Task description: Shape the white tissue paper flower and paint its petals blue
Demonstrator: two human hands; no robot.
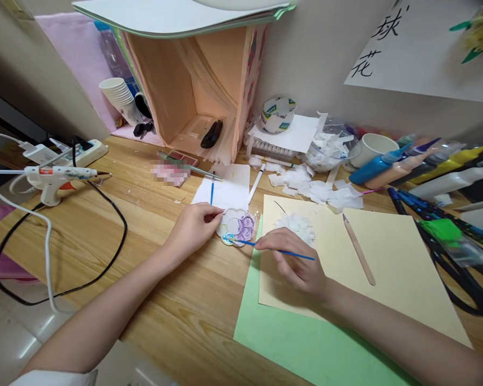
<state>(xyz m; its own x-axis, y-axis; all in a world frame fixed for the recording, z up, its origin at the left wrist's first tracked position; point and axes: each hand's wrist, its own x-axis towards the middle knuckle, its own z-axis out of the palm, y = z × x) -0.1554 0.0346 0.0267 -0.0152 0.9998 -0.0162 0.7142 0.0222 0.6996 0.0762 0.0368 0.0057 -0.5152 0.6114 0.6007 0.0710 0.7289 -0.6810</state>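
My left hand [197, 225] pinches the left rim of a small flower-shaped paint palette [233, 224]. Purple paint fills its right wells, and a blue patch lies in a lower left well. In my right hand [295, 257] is a thin blue paintbrush [284, 251], its tip down in the blue paint. A fluffy white paper flower [300, 227] lies on cream paper [330, 236], partly hidden behind my right hand. Under the cream sheet is green paper [282, 332]. A pointed wooden stick [359, 249] rests to the right on the cream sheet.
A glue gun [54, 179] with looping cables stands at the left. Behind are a peach-lined box [165, 91], a tape roll [278, 114] and white paper scraps [301, 182]. Paint bottles [376, 165] and black scissors [462, 279] lie at the right. Another brush [212, 192] lies beyond the palette.
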